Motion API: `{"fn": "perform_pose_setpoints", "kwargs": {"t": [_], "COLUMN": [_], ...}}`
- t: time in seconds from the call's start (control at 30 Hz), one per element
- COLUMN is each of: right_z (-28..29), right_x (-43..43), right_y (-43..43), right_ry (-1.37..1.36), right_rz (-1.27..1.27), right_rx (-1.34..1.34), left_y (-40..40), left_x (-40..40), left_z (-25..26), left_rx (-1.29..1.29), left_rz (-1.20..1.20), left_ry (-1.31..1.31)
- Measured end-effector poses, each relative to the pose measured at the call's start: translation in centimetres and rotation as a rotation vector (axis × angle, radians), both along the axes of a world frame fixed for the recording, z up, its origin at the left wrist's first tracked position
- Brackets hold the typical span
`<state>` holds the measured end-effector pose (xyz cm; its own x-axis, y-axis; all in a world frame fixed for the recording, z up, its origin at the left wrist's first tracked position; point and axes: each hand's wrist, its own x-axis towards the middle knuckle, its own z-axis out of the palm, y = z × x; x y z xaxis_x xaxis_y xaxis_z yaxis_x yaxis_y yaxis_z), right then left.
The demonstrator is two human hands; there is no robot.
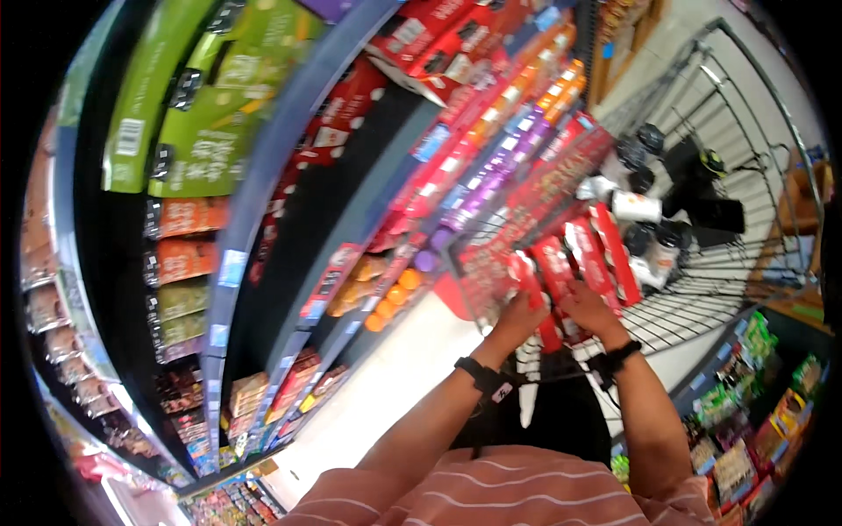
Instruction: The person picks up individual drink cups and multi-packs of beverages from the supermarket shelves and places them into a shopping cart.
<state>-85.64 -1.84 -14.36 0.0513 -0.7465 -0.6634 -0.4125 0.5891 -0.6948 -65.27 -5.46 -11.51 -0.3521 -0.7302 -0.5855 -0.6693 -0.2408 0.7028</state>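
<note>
My left hand (516,322) is on a red package (524,273) at the near end of a wire shopping cart (677,332), with its fingers around the package's near part. Close beside it, my right hand (592,312) grips a second red package (554,258); blur hides the exact finger contact. More red packages (585,246) with white print stand in a row just beyond my fingers. Farther inside the cart lie a white cylindrical container (636,206), a flat black object (717,215) and several black items (641,148). Dark bands circle both wrists.
Left of the cart rise store shelves (263,151) with green packages (197,141), red packages (454,39) and purple tubes (500,171). A transparent red-printed panel (526,210) runs along the cart's left side. Another snack shelf (743,401) stands at lower right. Pale floor (395,368) shows between.
</note>
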Motion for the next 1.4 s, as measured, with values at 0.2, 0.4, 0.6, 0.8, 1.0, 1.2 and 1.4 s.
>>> {"fn": "perform_pose_setpoints", "kwargs": {"t": [0.2,0.4,0.6,0.8,1.0,1.2,1.4], "right_z": [4.2,8.7,9.7,8.5,8.4,6.8,6.2], "right_x": [2.3,7.5,10.9,15.3,17.8,19.4,20.0], "right_y": [-1.7,-4.0,-5.3,-7.9,-9.9,-9.5,-8.7], "right_ry": [-0.163,-0.398,-0.523,-0.628,-0.619,-0.629,-0.667], "right_rz": [-0.036,-0.142,-0.143,-0.242,-0.218,-0.136,-0.15], "right_rx": [-0.133,-0.052,-0.032,-0.064,-0.024,0.014,0.058], "left_y": [-12.1,-24.6,-30.3,-31.5,-31.8,-32.1,-32.0], "left_x": [10.9,33.1,38.5,42.7,43.6,43.3,42.8], "left_z": [11.9,12.7,13.8,13.6,13.4,13.5,13.4], "left_rx": [-0.361,-0.983,-0.853,-0.779,-0.758,-0.778,-0.794], "left_rz": [0.383,0.363,0.304,0.233,0.187,0.152,0.131], "left_ry": [0.109,-0.593,-0.859,-0.855,-0.828,-0.834,-0.832]}}
